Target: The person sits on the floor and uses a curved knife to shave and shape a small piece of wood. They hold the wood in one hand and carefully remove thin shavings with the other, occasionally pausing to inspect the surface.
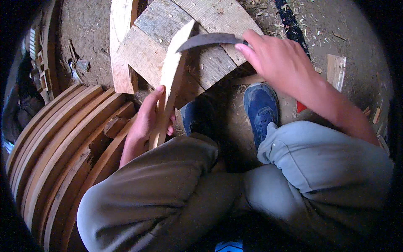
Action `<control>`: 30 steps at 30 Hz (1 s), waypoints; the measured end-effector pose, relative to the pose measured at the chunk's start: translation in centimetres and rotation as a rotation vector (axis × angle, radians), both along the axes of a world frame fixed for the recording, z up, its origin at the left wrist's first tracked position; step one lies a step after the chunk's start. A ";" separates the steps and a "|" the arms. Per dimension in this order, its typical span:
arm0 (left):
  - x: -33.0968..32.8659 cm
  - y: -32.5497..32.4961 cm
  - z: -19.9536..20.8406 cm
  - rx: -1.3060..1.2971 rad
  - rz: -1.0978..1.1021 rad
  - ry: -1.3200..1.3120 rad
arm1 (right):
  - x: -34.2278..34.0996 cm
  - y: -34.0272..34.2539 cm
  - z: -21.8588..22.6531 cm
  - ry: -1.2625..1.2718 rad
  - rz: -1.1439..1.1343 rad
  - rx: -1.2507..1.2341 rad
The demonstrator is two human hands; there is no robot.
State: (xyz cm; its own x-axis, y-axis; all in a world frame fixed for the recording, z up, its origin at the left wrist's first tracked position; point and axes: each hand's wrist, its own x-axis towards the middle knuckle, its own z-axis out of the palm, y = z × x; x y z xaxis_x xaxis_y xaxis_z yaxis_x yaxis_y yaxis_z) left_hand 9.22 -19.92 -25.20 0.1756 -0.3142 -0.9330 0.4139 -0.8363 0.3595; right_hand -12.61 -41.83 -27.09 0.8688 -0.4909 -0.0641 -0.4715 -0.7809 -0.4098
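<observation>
My left hand (149, 115) is wrapped round the lower part of a pale length of wood (172, 63). The wood is tilted, its pointed upper end above a square board of wooden planks (218, 14). On its upper part the surface looks rough and light, as if freshly cut. My right hand (279, 56) grips a dark, curved, sickle-like knife (210, 40) by its handle, which my fingers mostly hide. The blade stretches left over the planks, and its tip is at the edge of the pale wood; whether it touches cannot be made out.
Several curved timber pieces (54, 143) lie stacked at my left. Another plank (121, 46) is beside the board. My shoes (261, 110) rest on the dirt floor (352, 25), scattered with wood chips. A short wood offcut (336, 71) lies at the right.
</observation>
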 end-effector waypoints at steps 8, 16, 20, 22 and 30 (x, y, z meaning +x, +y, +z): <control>2.9 -5.1 4.0 -0.300 -0.218 -0.311 | 3.8 -4.3 4.2 -0.051 -0.168 0.353; 6.8 -12.1 8.6 -0.361 -0.280 -0.880 | 1.8 -8.3 4.6 -0.240 -0.291 0.294; 10.4 -14.4 11.9 -0.640 -0.087 -0.981 | 1.9 -9.9 3.4 -0.196 -0.372 0.293; 12.5 -14.9 12.0 -0.782 -0.038 -0.944 | 1.2 -11.2 2.7 -0.239 -0.369 0.227; 1.6 -15.3 7.4 -0.570 0.256 -0.745 | -0.6 -13.7 3.2 -0.186 -0.443 0.281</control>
State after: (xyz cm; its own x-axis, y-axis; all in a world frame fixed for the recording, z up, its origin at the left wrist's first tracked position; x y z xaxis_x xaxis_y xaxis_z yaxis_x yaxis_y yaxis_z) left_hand 10.79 -35.19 -17.84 0.7854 -0.5547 -0.2747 0.0615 -0.3716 0.9264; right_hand -13.24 -55.56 -23.86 0.5927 -0.7979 -0.1104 -0.6298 -0.3736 -0.6810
